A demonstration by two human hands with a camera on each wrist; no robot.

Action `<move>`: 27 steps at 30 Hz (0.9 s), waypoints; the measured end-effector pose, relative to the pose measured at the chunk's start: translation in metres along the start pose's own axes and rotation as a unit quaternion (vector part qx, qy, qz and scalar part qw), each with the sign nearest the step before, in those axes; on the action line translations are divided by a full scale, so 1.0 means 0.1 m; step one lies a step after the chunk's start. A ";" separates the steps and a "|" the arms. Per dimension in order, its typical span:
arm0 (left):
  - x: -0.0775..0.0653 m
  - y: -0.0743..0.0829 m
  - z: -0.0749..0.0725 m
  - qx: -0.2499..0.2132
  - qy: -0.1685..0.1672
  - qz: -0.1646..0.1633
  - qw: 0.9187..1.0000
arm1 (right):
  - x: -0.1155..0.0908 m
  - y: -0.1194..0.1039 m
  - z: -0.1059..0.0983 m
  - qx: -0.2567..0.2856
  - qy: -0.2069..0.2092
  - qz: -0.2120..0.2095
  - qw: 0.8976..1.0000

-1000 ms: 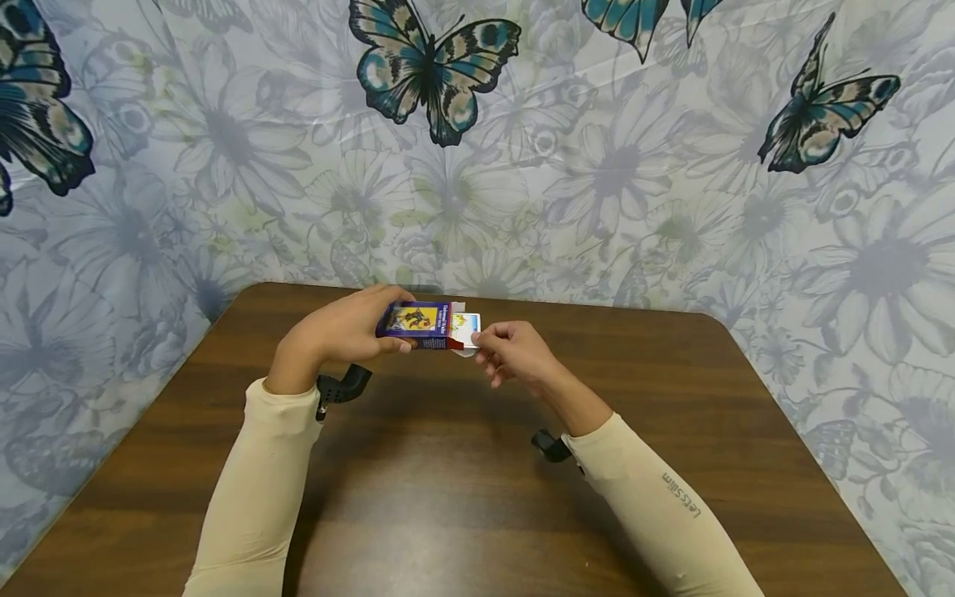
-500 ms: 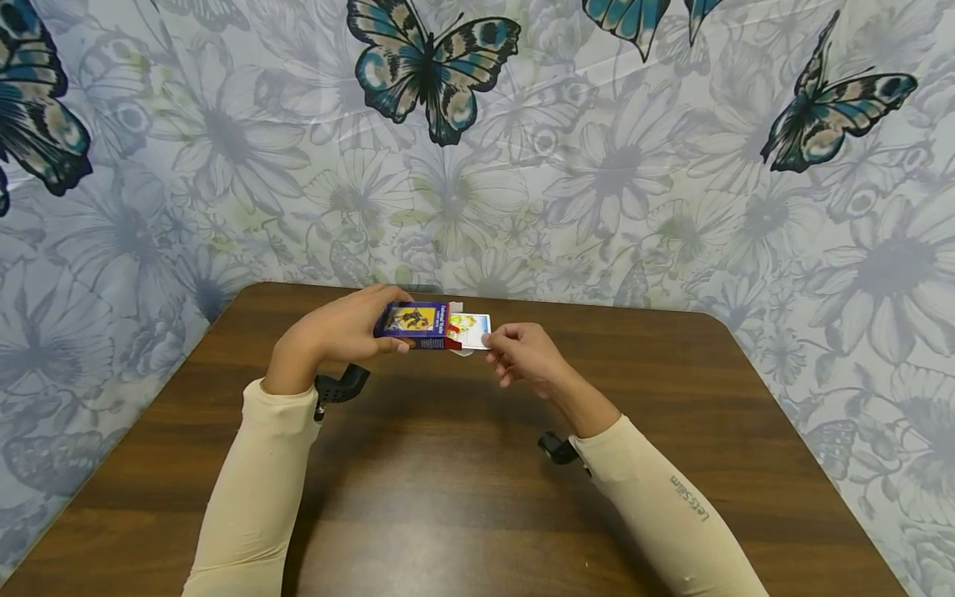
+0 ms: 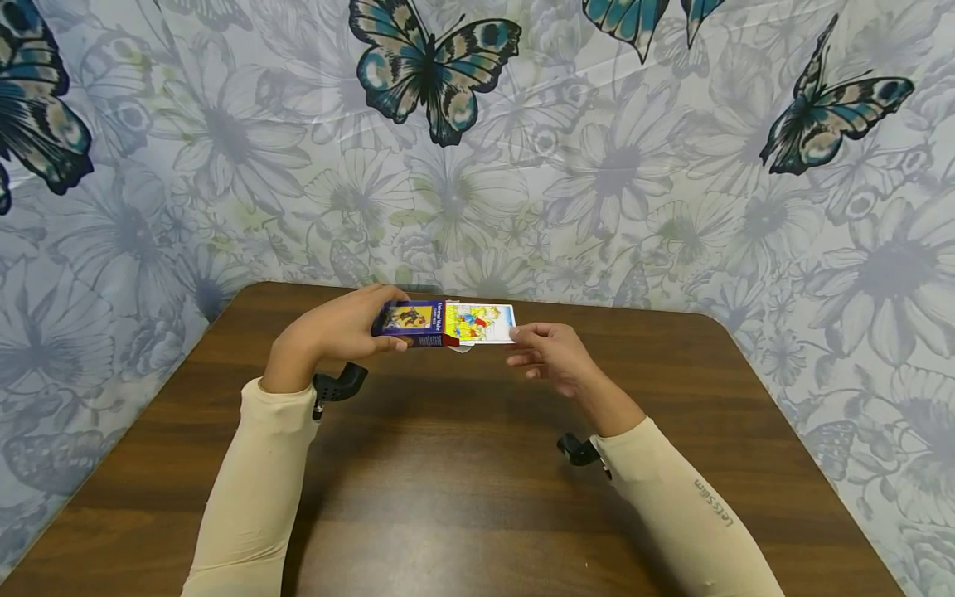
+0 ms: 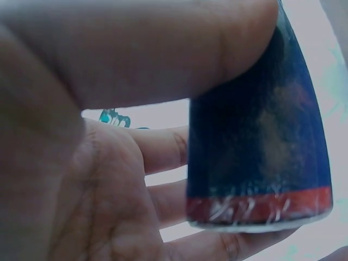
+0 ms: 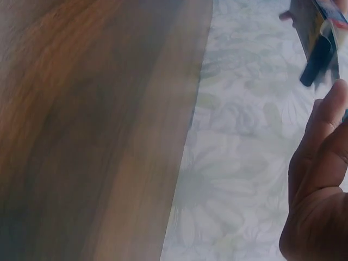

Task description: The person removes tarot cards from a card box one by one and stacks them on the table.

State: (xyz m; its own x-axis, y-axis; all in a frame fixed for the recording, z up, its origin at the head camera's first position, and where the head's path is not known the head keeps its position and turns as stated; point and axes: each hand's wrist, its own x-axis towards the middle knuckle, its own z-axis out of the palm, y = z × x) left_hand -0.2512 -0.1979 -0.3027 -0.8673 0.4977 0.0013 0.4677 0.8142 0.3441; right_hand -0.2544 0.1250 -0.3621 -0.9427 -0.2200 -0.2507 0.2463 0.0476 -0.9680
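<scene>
More of the picture card (image 3: pixel 485 324) is sticking out of the card box (image 3: pixel 410 322) than half a second ago, and your right hand (image 3: pixel 554 355) sits farther to the right along with it, while your left hand (image 3: pixel 339 330) and the box are in pretty much the same spot. You've got the box sideways between left thumb and fingers, thumb on the near edge, fingers on the far edge, and it looks lifted off the table (image 3: pixel 477 481). Right thumb and forefinger pinch the card's outer short edge, near the closer corner, with your other fingers hanging loosely bent below it. Can't tell whether that's one card or a bunch stacked together, so treat it like a bunch. Handling-wise, my guess is it's all light: the card stiff but bendy, probably a bit slick on the face, so a feeble pinch at one corner could let it slip, fan or crease. Middle of that short edge, thumb on top and finger flat underneath, seems the safer hold. Box is likely thin cardboard, so squeeze its sides too hard and you'd bow the walls and jam what's inside; your edge grip is decent, just keep it gentle. Watch the little white flap (image 3: pixel 462 349) at the mouth too, looks easy to bend or tear.
</scene>
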 end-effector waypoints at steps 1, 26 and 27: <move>0.00 -0.01 0.00 -0.001 0.000 0.000 1.000 | 0.00 0.00 -0.04 0.003 0.004 -0.005 1.000; -0.04 -0.11 -0.05 -0.021 0.003 0.010 1.000 | 0.38 0.51 -0.95 -0.465 0.075 -0.027 0.882; -0.04 -0.11 -0.05 -0.020 0.003 0.010 1.000 | 0.39 0.52 -0.93 -0.473 0.077 -0.026 0.877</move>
State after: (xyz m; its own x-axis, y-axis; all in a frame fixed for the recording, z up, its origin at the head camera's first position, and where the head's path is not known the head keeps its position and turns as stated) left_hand -0.2536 -0.2105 -0.3015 -0.8587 0.5122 0.0150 0.4784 0.7908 0.3818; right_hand -0.2998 0.2093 -0.4227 -0.9844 -0.1142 -0.1337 -0.0255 0.8449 -0.5343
